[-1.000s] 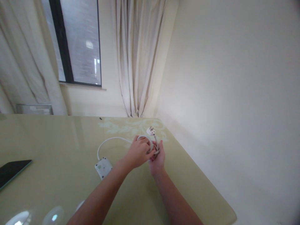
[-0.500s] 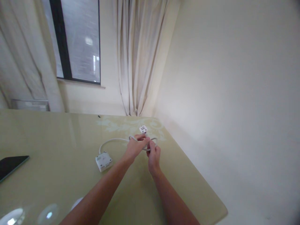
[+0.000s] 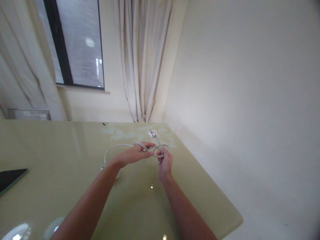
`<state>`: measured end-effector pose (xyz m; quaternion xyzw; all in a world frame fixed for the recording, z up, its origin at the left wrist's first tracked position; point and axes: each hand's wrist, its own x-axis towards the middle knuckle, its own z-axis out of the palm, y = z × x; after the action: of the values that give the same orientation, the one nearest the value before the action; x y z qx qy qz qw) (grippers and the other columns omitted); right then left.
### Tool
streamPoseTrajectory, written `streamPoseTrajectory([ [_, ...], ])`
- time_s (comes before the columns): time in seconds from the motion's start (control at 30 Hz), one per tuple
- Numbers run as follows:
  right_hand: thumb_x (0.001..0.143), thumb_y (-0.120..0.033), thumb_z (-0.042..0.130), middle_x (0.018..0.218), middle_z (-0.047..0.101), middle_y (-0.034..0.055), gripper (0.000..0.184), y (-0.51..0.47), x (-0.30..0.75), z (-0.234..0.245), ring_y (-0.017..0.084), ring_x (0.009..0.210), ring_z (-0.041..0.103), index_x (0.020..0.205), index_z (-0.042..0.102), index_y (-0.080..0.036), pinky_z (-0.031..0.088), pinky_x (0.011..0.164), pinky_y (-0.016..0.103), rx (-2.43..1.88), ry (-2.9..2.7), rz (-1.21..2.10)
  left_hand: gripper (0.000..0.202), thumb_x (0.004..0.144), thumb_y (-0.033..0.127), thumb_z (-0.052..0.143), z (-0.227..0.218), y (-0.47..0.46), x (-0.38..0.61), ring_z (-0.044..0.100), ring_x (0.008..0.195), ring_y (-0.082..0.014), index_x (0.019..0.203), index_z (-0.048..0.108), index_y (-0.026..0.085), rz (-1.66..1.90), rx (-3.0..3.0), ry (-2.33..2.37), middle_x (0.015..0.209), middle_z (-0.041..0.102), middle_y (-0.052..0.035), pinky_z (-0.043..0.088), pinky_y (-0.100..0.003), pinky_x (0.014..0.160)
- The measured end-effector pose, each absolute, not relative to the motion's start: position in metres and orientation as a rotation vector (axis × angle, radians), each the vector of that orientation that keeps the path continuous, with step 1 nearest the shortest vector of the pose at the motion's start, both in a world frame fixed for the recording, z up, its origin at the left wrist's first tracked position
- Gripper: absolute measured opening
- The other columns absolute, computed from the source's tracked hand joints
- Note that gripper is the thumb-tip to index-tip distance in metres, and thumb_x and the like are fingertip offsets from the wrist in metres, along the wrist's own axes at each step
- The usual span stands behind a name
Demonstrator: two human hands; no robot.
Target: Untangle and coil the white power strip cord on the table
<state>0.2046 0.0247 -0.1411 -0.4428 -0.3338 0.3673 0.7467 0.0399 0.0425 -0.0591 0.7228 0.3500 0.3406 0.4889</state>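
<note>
My left hand point(image 3: 135, 154) is around the left side of a loosely coiled white power cord point(image 3: 161, 146), thumb and fingers on either side of the loops. On the right of the coil, my right hand point(image 3: 166, 164) grips the cord between thumb and fingers. A white plug point(image 3: 152, 133) stands out beyond the loops, its prongs facing away from me. From the coil the cord curves left to a white power strip block point(image 3: 103, 167), mostly hidden behind my left wrist.
The glossy greenish table point(image 3: 135, 206) has its right edge along the pale wall point(image 3: 237, 100). A dark flat device point(image 3: 11, 178) lies at the left. Near the far edge is a small black piece point(image 3: 103, 124). Curtains point(image 3: 147, 66) hang beside the window point(image 3: 80, 43).
My left hand has shifted left and turned flatter, its wrist now covering most of the block. The plug has tilted and more cord shows below it. My right hand stays in nearly the same place.
</note>
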Motion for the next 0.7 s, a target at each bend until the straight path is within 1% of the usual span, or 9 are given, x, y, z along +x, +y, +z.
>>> streamPoseTrajectory([
  [0.07,0.079,-0.061,0.065,0.055,0.046,-0.0042,0.045,0.029,0.207,-0.143,0.010,0.049,0.032,0.060,0.058,-0.021,0.025,0.049,0.026,-0.970,-0.652,0.811,0.044,0.073,0.059,0.082,-0.040,0.037,0.016,0.068,0.122,-0.0286,0.106,0.083,0.030,0.609,1.977,0.819,0.129,0.077,-0.0045,0.051,-0.034,0.105],
  [0.13,0.078,-0.063,0.064,0.053,0.041,-0.0058,0.045,0.032,0.210,-0.145,0.010,0.048,0.030,0.061,0.056,-0.022,0.024,0.047,0.026,-0.978,-0.604,0.806,0.041,0.081,0.064,0.072,-0.022,0.034,-0.001,0.071,0.113,-0.0281,0.101,0.083,0.030,0.557,2.085,0.840,0.114,0.081,-0.0035,0.053,-0.034,0.100],
  [0.2,0.079,-0.065,0.063,0.053,0.040,-0.0058,0.047,0.033,0.211,-0.146,0.010,0.048,0.030,0.060,0.056,-0.022,0.024,0.047,0.026,-1.009,-0.598,0.769,0.048,0.091,0.066,0.057,-0.011,0.035,-0.006,0.073,0.099,-0.0274,0.093,0.082,0.025,0.720,2.109,0.943,0.099,0.082,-0.0051,0.054,-0.035,0.092],
  [0.3,0.084,-0.069,0.061,0.054,0.045,-0.0035,0.054,0.029,0.211,-0.149,0.011,0.050,0.034,0.060,0.059,-0.020,0.028,0.049,0.026,-1.050,-0.712,0.683,0.051,0.098,0.058,0.044,-0.015,0.037,0.012,0.072,0.092,-0.0265,0.089,0.078,0.022,1.045,2.121,1.123,0.095,0.080,-0.0081,0.053,-0.036,0.088],
  [0.37,0.088,-0.070,0.059,0.055,0.047,-0.0024,0.059,0.025,0.208,-0.151,0.012,0.054,0.039,0.060,0.061,-0.019,0.032,0.053,0.026,-1.032,-0.862,0.634,0.043,0.097,0.051,0.046,-0.031,0.037,0.035,0.070,0.086,-0.0259,0.081,0.074,0.022,1.032,2.188,1.172,0.089,0.079,-0.0092,0.050,-0.036,0.085],
  [0.43,0.092,-0.070,0.058,0.057,0.049,-0.0019,0.060,0.019,0.203,-0.152,0.012,0.057,0.042,0.061,0.061,-0.018,0.035,0.056,0.026,-0.987,-0.997,0.614,0.041,0.094,0.050,0.052,-0.050,0.036,0.060,0.065,0.074,-0.0241,0.067,0.065,0.023,0.938,2.169,1.166,0.074,0.073,-0.0086,0.047,-0.036,0.078],
  [0.53,0.095,-0.068,0.056,0.061,0.055,-0.0009,0.059,0.014,0.198,-0.150,0.013,0.060,0.047,0.066,0.063,-0.017,0.037,0.059,0.026,-0.957,-1.065,0.620,0.039,0.091,0.049,0.057,-0.073,0.035,0.088,0.060,0.065,-0.0217,0.063,0.058,0.023,1.016,1.982,1.148,0.064,0.066,-0.0063,0.046,-0.034,0.072],
  [0.6,0.096,-0.065,0.056,0.069,0.064,0.0015,0.055,0.015,0.199,-0.147,0.016,0.068,0.056,0.075,0.070,-0.016,0.044,0.066,0.028,-0.969,-1.038,0.606,0.040,0.096,0.051,0.048,-0.077,0.037,0.096,0.063,0.070,-0.0216,0.069,0.058,0.022,1.097,1.903,1.134,0.070,0.068,-0.0069,0.049,-0.034,0.073],
  [0.7,0.095,-0.057,0.055,0.095,0.075,0.0070,0.047,0.021,0.208,-0.144,0.022,0.097,0.066,0.088,0.079,-0.017,0.049,0.092,0.034,-1.021,-0.914,0.504,0.043,0.102,0.055,0.036,-0.066,0.042,0.087,0.066,0.074,-0.0187,0.081,0.054,0.022,1.331,1.600,1.021,0.076,0.068,-0.0047,0.054,-0.032,0.076],
])
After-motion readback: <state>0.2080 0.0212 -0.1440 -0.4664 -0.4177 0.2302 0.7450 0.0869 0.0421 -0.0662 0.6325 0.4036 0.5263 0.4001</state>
